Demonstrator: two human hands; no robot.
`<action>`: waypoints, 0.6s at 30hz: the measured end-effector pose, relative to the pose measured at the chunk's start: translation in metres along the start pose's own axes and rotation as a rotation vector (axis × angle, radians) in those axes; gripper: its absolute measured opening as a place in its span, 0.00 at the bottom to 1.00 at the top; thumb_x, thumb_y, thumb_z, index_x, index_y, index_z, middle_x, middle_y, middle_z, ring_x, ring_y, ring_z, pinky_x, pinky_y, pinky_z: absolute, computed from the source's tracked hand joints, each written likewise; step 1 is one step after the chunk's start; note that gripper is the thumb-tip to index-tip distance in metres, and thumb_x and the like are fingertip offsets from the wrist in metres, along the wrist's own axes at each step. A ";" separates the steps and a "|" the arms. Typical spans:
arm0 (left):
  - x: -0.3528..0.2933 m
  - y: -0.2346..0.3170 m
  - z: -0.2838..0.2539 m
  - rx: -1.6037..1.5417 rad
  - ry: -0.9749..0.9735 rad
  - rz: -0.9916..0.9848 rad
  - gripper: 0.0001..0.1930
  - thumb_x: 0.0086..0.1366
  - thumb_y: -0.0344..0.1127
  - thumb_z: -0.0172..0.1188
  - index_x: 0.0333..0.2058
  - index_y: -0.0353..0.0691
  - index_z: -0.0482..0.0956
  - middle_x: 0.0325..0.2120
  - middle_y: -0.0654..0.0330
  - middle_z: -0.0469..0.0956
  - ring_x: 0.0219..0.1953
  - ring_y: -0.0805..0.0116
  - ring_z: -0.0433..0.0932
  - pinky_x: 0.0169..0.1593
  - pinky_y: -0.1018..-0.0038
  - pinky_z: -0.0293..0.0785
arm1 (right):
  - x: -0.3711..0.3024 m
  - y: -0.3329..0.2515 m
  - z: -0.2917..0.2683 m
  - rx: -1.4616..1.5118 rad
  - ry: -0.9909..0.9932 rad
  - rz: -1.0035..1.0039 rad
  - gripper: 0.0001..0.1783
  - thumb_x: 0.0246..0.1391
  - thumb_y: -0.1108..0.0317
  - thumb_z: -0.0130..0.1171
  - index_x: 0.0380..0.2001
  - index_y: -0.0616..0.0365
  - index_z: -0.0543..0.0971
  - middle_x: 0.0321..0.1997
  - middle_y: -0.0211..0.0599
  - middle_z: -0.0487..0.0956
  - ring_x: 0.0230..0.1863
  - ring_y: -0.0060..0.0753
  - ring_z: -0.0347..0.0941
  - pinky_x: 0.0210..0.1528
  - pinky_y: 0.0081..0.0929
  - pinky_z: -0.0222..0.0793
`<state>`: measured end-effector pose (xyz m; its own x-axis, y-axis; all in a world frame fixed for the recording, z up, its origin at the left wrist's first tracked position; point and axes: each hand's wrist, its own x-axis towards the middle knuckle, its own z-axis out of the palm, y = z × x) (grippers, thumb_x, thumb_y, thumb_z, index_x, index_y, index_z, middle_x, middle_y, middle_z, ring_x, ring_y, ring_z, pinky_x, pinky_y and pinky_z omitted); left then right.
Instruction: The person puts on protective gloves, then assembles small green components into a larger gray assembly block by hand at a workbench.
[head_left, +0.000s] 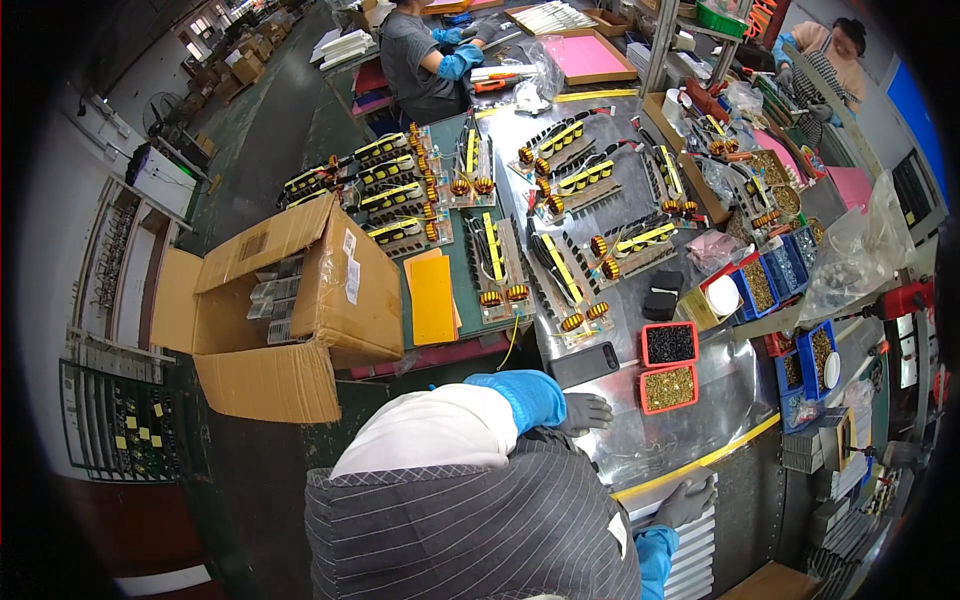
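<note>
My left hand [587, 413], in a grey glove with a blue sleeve, lies on the metal tabletop [640, 440] with its fingers stretched out. It is near a dark phone [585, 365]. My right hand [686, 502], gloved the same way, is over a stack of silver metal bars [695, 560] beside the yellow-taped table edge; its fingers look spread, and I see nothing held in them. Two red bins stand ahead of the hands: one of black small parts [669, 344], one of brass-coloured small parts [668, 388].
Circuit boards with yellow-taped parts and copper coils [560, 280] fill the far table. An open cardboard box [335, 290] with metal pieces is at left, beside yellow sheets [432, 300]. Blue bins [820, 360] of fasteners and a red power tool [905, 298] are at right. Two co-workers sit beyond.
</note>
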<state>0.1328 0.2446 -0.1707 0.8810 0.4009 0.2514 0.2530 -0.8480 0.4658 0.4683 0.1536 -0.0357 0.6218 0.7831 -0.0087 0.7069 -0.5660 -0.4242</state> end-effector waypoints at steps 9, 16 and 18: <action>-0.001 -0.003 0.007 0.010 0.026 0.019 0.29 0.51 0.38 0.55 0.55 0.38 0.69 0.58 0.51 0.66 0.63 0.52 0.61 0.65 0.54 0.55 | 0.000 0.010 0.002 -0.023 -0.012 -0.067 0.33 0.55 0.64 0.53 0.64 0.55 0.62 0.69 0.49 0.58 0.72 0.52 0.43 0.71 0.45 0.44; -0.003 -0.003 0.010 0.031 0.071 0.020 0.29 0.50 0.40 0.55 0.53 0.39 0.70 0.57 0.51 0.67 0.62 0.51 0.62 0.64 0.55 0.57 | 0.001 0.000 0.000 -0.037 -0.005 -0.054 0.33 0.55 0.63 0.53 0.64 0.55 0.62 0.68 0.49 0.59 0.72 0.51 0.45 0.70 0.44 0.45; -0.003 -0.003 0.008 0.030 0.066 0.017 0.29 0.50 0.40 0.55 0.54 0.39 0.70 0.57 0.51 0.66 0.62 0.51 0.62 0.64 0.54 0.57 | 0.000 -0.007 -0.003 -0.032 -0.002 -0.042 0.32 0.55 0.63 0.53 0.64 0.55 0.62 0.68 0.49 0.60 0.72 0.51 0.45 0.70 0.44 0.46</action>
<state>0.1328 0.2433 -0.1800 0.8574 0.4070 0.3150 0.2507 -0.8647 0.4352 0.4643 0.1562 -0.0300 0.5907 0.8069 0.0064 0.7428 -0.5407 -0.3948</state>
